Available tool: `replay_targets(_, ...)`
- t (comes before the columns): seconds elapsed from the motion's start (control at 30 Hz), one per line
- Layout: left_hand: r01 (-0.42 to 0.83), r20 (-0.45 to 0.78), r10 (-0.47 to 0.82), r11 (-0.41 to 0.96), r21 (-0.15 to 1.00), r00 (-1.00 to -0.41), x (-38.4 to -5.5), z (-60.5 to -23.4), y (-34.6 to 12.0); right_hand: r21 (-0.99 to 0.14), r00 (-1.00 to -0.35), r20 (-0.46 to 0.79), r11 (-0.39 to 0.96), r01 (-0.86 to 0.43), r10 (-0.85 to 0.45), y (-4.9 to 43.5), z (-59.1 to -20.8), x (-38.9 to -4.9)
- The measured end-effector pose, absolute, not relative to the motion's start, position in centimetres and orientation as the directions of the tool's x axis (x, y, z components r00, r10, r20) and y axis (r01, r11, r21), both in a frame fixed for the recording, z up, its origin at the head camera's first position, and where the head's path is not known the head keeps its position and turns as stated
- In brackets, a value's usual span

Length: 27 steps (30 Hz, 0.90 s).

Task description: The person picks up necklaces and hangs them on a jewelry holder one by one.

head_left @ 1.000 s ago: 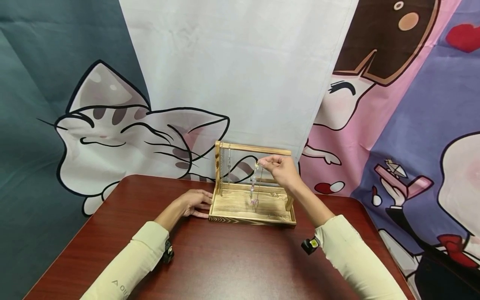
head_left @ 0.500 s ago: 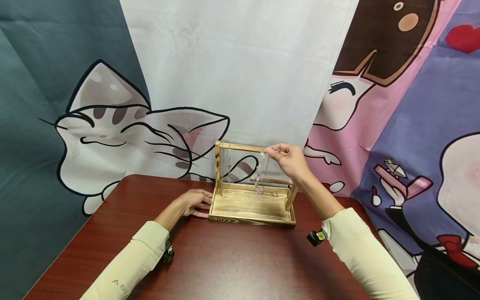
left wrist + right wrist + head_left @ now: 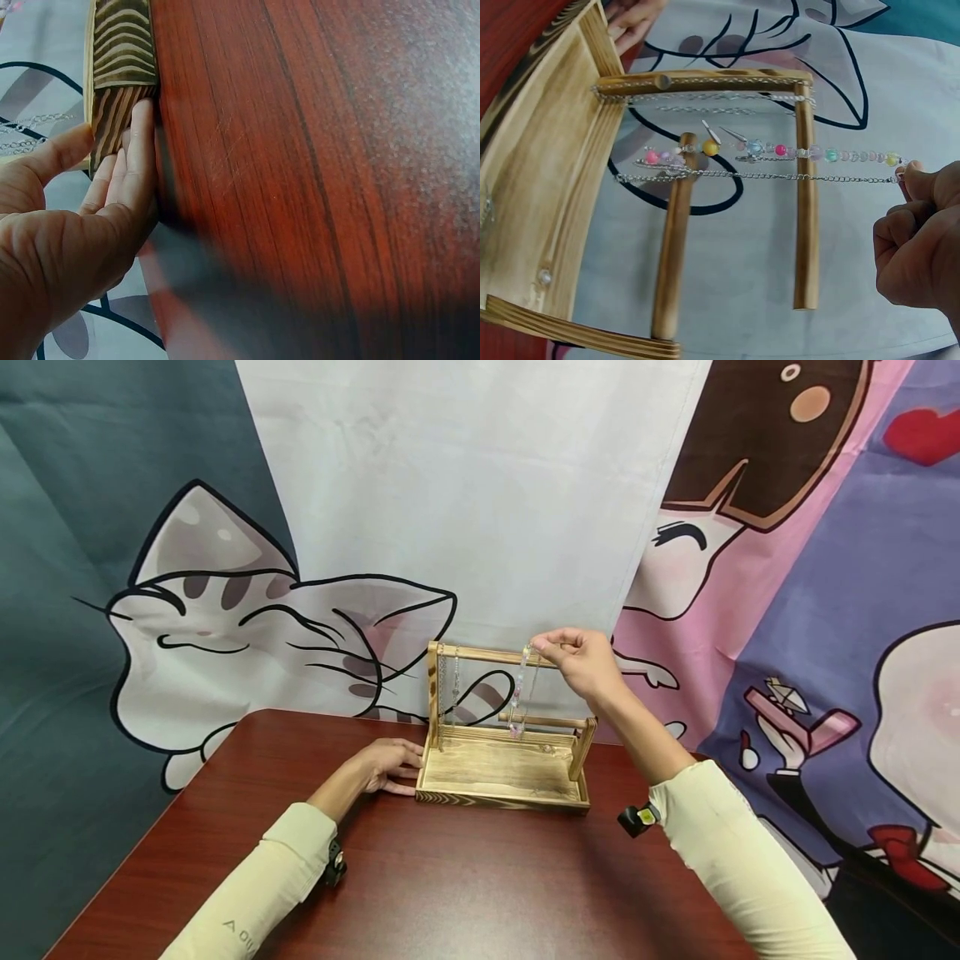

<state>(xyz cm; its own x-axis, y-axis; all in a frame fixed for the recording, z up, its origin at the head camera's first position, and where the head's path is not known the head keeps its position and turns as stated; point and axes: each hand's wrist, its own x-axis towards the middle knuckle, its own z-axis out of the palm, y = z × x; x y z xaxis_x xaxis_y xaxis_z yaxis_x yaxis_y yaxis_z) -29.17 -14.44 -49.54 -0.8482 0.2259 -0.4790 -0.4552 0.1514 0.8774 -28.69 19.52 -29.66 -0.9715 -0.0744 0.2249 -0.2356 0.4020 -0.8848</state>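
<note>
My right hand point(image 3: 577, 662) pinches one end of a colorful beaded necklace point(image 3: 517, 692) between thumb and fingertips. The necklace hangs in front of the upper bar point(image 3: 480, 654) of a wooden jewelry stand. In the right wrist view, its beads point(image 3: 816, 154) and a silver chain point(image 3: 772, 176) stretch from the fingertips across that bar. My left hand point(image 3: 388, 764) rests against the left end of the stand's tray point(image 3: 487, 777). In the left wrist view, its fingers point(image 3: 139, 154) lie straight along the tray's side wall, with the thumb touching the edge.
Silver chains point(image 3: 456, 681) hang at the left end of the upper bar. A shorter, lower bar point(image 3: 551, 722) runs to the right post point(image 3: 581, 752). Small jewelry point(image 3: 547, 748) lies in the tray. The stand sits on a reddish-brown table point(image 3: 450, 877) before a printed cloth point(image 3: 480, 510).
My right hand has risen and shifted right, lifting the necklace from low over the tray to the upper bar's height. My left hand stays against the tray.
</note>
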Motion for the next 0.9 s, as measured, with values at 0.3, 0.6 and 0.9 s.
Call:
replay_targets(0.3,-0.454,-0.477,0.223,0.149,0.878,-0.850,-29.1,-49.6,-14.5,-0.867,-0.963,0.254,0.421,-0.267,-0.087,19.7,-27.5,-28.5)
replay_targets(0.6,-0.458,-0.480,0.226,0.146,0.877,-0.847,-29.3,-49.7,-14.5,-0.849,-0.952,0.305,0.441,-0.290,-0.039,20.6,-25.8,-28.7)
replay_targets(0.9,-0.454,-0.476,0.236,0.145,0.879,-0.847,-29.3,-49.8,-14.5,-0.851,-0.949,0.313,0.452,-0.266,0.030,22.2,-25.6,-29.3)
